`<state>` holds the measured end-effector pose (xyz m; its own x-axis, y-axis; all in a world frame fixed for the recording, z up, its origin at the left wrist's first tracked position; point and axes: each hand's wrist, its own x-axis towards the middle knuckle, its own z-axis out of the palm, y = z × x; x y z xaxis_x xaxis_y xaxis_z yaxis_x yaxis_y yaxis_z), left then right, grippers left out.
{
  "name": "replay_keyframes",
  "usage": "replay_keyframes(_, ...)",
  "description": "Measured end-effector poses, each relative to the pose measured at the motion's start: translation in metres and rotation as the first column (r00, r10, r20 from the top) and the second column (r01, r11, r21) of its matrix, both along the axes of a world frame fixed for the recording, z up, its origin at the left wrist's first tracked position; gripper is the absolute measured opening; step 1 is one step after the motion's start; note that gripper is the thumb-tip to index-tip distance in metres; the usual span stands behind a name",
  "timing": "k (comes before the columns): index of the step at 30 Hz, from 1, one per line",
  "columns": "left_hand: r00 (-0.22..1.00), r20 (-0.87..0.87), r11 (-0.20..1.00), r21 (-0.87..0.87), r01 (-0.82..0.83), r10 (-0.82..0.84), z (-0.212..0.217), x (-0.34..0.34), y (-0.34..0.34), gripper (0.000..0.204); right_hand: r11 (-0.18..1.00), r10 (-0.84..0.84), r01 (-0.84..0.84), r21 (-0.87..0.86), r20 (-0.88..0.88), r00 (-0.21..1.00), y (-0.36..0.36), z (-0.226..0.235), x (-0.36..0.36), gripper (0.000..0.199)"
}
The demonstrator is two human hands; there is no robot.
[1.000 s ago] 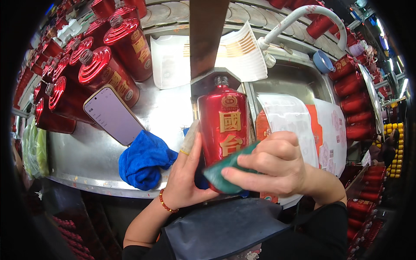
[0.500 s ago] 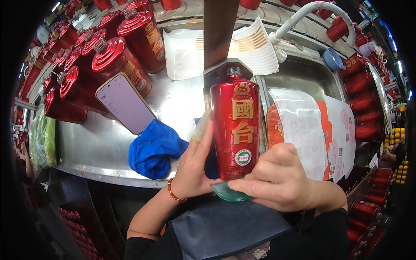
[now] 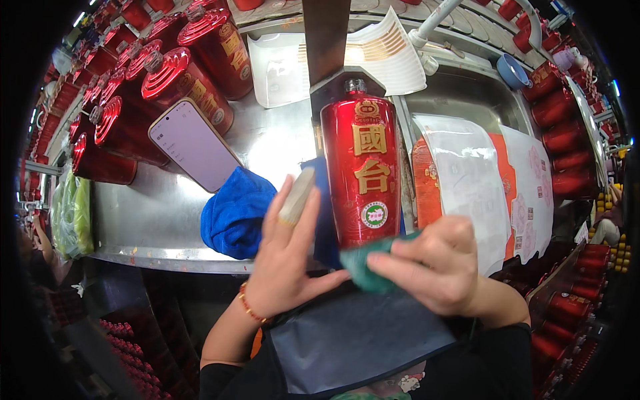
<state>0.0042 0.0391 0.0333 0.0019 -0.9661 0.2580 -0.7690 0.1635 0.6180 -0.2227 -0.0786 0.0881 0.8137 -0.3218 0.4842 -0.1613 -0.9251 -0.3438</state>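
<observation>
A red bottle (image 3: 340, 220) with raised gold characters and a small round green-and-white sticker lies in front of me, neck pointing away. My right hand (image 3: 437, 267) pinches a flat, curved, green scraper-like piece (image 3: 370, 272) against the lower front end of the bottle; both are slightly blurred. To the left of the bottle is my left hand (image 3: 283, 257), fingers stretched out and holding nothing. One of its fingers wears a pale finger cot (image 3: 295, 200). Beside it a crumpled blue cloth (image 3: 237, 217) rests on the metal bench (image 3: 127, 230). More blue cloth shows along the bottle's left side.
A phone (image 3: 197, 143) leans by several red bottles (image 3: 170, 77) at the left. White and orange printed sheets (image 3: 460, 180) lie right, before a metal sink (image 3: 467, 103). A dark post (image 3: 327, 40) stands behind the bottle. A blue cup (image 3: 512, 73) sits far right.
My left hand has come off the bottle's side and moved left and down, fingers spread. The right hand still holds the green piece at the bottle's lower end. The whole view has shifted slightly.
</observation>
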Motion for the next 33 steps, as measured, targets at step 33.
replay_keyframes(33, 0.984, 0.177, 0.979, -0.196, 0.052, -0.017, 0.032, -0.056, -0.025, 0.052, 0.759, -0.467, 0.217, 0.614, 0.281, 0.839, -0.003, -0.051, -0.084, 0.023)
